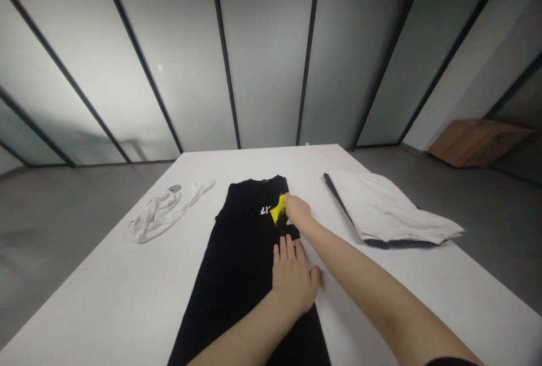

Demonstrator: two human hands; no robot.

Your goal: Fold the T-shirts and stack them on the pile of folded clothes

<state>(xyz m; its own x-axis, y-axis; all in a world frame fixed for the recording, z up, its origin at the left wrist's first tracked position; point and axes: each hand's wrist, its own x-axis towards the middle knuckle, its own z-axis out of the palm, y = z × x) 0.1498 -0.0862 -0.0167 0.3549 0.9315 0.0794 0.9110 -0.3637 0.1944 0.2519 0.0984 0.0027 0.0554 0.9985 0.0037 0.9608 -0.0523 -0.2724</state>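
Note:
A black T-shirt (237, 264) with a yellow and white print lies lengthwise down the middle of the table, its sides folded in. My left hand (295, 275) rests flat on the shirt's right part, fingers stretched out and thumb spread over the right edge. Farther up, my right hand (297, 210) is closed at the shirt's right edge, beside the yellow patch of the print. Its fingers appear to pinch the cloth there, though the fingertips are partly hidden.
The white table (105, 304) carries a crumpled white garment (161, 210) on the left, with a small grey round thing (175, 188) beside it. On the right lie flat white and dark garments (381, 205), overhanging the edge. Frosted glass panels (266, 49) and a wooden box (474, 141) stand beyond.

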